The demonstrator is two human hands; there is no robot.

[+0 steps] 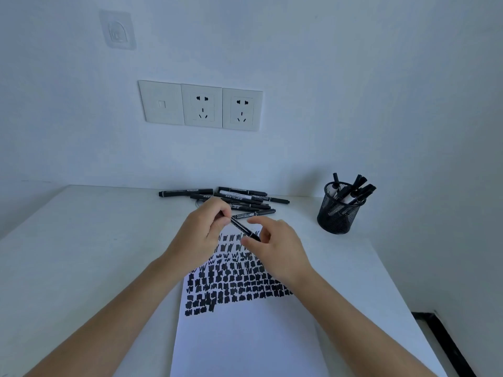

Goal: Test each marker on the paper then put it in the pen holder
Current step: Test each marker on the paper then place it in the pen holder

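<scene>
Hands meet over the upper part of the paper, just below the centre of the frame, with one black marker stretched between them. The left hand grips the marker's upper left end with its fingers curled round the barrel. The right hand pinches the lower right end between thumb and curled fingers, its forefinger arched above and clear of the barrel. The marker slants down to the right and is held off the sheet. The paper is a white sheet lying lengthwise on the white table, running from the hands down to the bottom edge of the frame; dense rows of black scribbles and blocks cover its upper half, and its lower half is bare. Above the hands in the frame, a heap of loose markers lies on the table near the wall, crossing one another, with a single marker lying apart to the left of the heap. To the right of centre the pen holder, a black mesh cup, stands upright on the table, well apart from the paper's edge, and several stored markers lean out of its mouth. On the wall above the heap sit three white socket plates in a row, and a clear stick-on hook is fixed in the upper left of the frame.
</scene>
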